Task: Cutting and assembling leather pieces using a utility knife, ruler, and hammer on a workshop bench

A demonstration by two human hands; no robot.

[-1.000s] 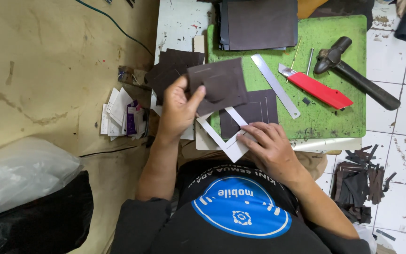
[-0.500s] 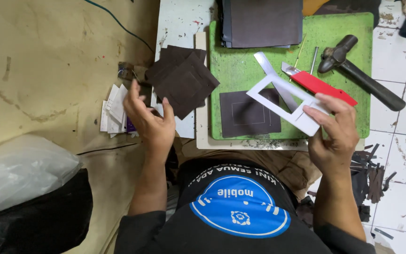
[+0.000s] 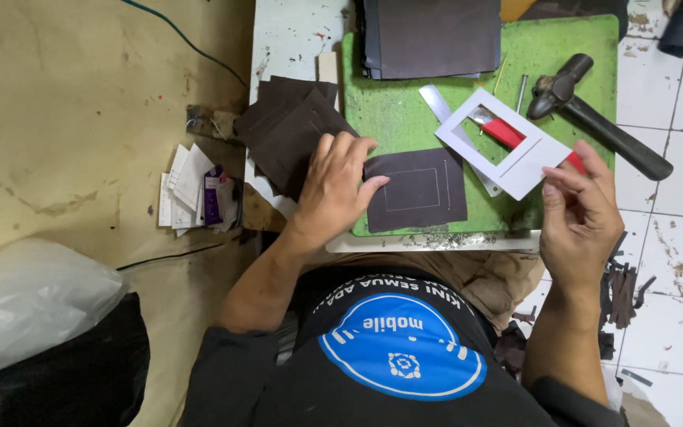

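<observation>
My left hand (image 3: 333,190) lies flat, fingers spread, on a stack of dark brown leather pieces (image 3: 286,126) at the left edge of the green cutting mat (image 3: 405,111). Its fingertips touch the left edge of a dark leather piece (image 3: 420,190) that has a rectangle outlined on it. My right hand (image 3: 579,213) pinches the lower right corner of a white rectangular frame template (image 3: 523,162). The template rests tilted over a red-handled knife (image 3: 507,133) and a metal ruler (image 3: 440,103).
A black hammer (image 3: 594,119) lies at the mat's right. A stack of dark sheets (image 3: 436,35) sits at the mat's far edge. Paper bits and a purple packet (image 3: 199,194) lie on the floor at left, leather scraps (image 3: 622,289) at right, and a white plastic bag (image 3: 25,308) at lower left.
My left hand put the dark piece it held onto the stack and now rests there. My right hand lowered the white template onto the mat over the red knife.
</observation>
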